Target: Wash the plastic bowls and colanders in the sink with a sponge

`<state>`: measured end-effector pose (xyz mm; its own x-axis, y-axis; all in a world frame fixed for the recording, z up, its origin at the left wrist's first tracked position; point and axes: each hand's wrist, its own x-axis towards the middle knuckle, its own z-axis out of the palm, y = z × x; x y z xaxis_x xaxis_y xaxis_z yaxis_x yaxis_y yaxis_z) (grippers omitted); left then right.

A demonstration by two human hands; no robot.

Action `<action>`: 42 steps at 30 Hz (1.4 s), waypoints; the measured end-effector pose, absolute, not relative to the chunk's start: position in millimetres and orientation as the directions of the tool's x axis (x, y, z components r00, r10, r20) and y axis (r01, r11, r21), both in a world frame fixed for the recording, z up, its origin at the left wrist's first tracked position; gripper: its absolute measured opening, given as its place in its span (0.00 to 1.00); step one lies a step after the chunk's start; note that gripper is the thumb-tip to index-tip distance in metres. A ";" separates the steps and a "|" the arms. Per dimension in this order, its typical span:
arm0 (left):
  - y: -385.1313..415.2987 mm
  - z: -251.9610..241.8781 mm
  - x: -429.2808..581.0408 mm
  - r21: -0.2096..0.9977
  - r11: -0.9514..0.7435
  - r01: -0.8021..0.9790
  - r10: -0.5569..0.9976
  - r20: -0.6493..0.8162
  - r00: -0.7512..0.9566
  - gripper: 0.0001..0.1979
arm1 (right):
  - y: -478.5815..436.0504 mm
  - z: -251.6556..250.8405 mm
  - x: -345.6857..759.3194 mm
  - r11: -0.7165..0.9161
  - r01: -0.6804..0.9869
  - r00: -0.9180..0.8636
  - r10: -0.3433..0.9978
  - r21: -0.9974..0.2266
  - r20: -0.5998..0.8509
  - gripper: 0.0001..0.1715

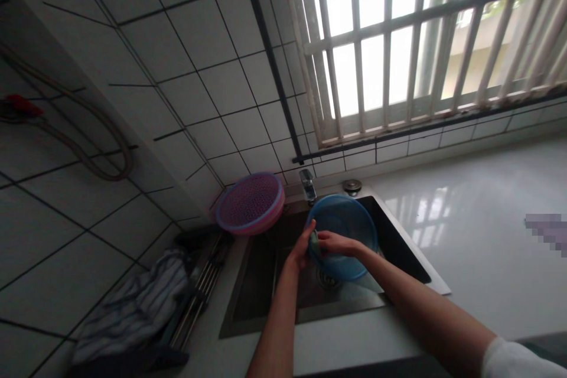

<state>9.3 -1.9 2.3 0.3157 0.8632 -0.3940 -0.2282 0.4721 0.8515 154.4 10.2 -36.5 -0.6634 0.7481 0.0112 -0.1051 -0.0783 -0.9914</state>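
Observation:
A blue plastic basin is tilted over the sink, its open side facing me. My left hand grips the basin's left rim, thumb pointing up. Inside the rim, my right hand is closed on a small green scrubbing pad and presses it against the basin's wall close to my left fingers. Whether the pad is sponge or cloth is too small to tell. The fingers of my left hand behind the rim are partly hidden.
A pink colander with a blue rim rests at the sink's back left corner. Behind the basin stand the faucet and a drain strainer. A striped cloth lies by a metal rack at left. The white counter extends right.

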 end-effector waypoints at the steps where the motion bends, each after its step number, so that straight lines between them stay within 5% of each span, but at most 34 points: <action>1: -2.3 3.0 11.0 0.853 0.474 -0.220 0.863 -0.401 0.307 0.29 | 11.5 -36.5 153.5 -0.071 -0.132 -0.635 0.772 -0.989 0.029 0.20; 8: -8.6 11.0 25.2 0.872 0.363 -0.327 0.881 -0.207 0.425 0.29 | 38.9 -22.5 181.1 0.113 -0.284 -0.018 0.992 -0.952 0.124 0.22; 10: -8.2 11.6 24.4 0.872 0.362 -0.328 0.888 -0.216 0.405 0.28 | 38.1 -23.4 181.2 0.150 -0.235 -0.066 0.983 -0.960 0.170 0.21; 14: -5.5 11.6 14.5 0.857 0.444 -0.260 0.880 -0.361 0.310 0.29 | 18.8 -37.0 159.7 0.047 -0.117 -0.555 0.825 -0.992 0.104 0.17; 17: -4.4 11.6 8.5 0.839 0.487 -0.242 0.858 -0.409 0.312 0.31 | 7.1 -45.1 146.6 -0.005 -0.065 -0.710 0.703 -0.998 0.042 0.14; 20: -4.8 12.0 11.5 0.833 0.499 -0.236 0.850 -0.418 0.320 0.30 | 9.7 -41.4 149.3 -0.007 -0.134 -0.623 0.778 -0.991 0.078 0.16; 23: -6.8 14.0 20.1 0.825 0.497 -0.268 0.845 -0.389 0.367 0.28 | 22.3 -27.6 165.6 0.099 -0.231 -0.312 0.935 -0.968 0.171 0.20; 27: -10.3 17.6 26.7 0.805 0.505 -0.311 0.812 -0.322 0.486 0.28 | 33.4 -11.8 186.1 0.240 -0.192 0.008 0.970 -0.952 0.243 0.21; 36: -8.9 14.7 16.4 0.850 0.432 -0.300 0.887 -0.341 0.312 0.29 | 8.5 -34.3 155.7 0.057 -0.090 -0.621 0.778 -0.994 0.101 0.18; 42: -12.9 19.8 26.6 0.854 0.392 -0.343 0.888 -0.254 0.383 0.28 | 25.1 -27.9 168.6 0.108 -0.218 -0.216 0.964 -0.970 0.156 0.21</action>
